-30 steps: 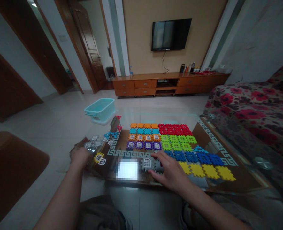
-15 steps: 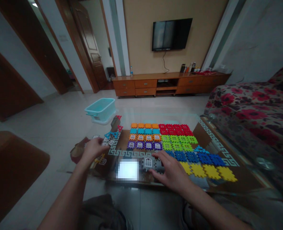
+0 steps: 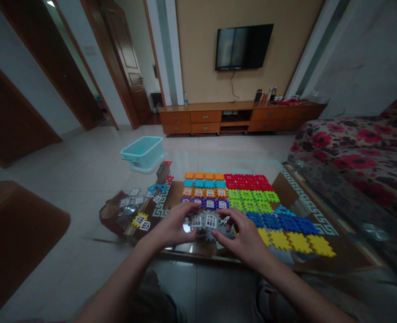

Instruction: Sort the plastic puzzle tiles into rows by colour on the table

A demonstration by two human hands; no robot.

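At the near edge of the glass table, my left hand point(image 3: 176, 228) pinches a grey toothed tile with a white window point(image 3: 196, 221). My right hand point(image 3: 243, 233) grips a second grey window tile point(image 3: 211, 221) with thumb and fingers. The two tiles sit edge to edge, touching or overlapping; whether they interlock I cannot tell. More grey pieces under my right fingers are partly hidden. Just behind my hands runs a row of purple window tiles point(image 3: 210, 204), its left end partly covered by my left fingers.
Orange tiles point(image 3: 204, 176), red tiles point(image 3: 248, 181), green tiles point(image 3: 252, 200), blue tiles point(image 3: 271, 221) and yellow tiles point(image 3: 299, 242) lie in rows. Loose grey window pieces point(image 3: 136, 197) and a yellow tile point(image 3: 140, 220) lie at left. A turquoise tub point(image 3: 143, 154) stands beyond.
My left hand has come right, from the loose pieces at left to the grey tiles by my right hand. A second grey window tile now shows beside the first, which has shifted slightly.
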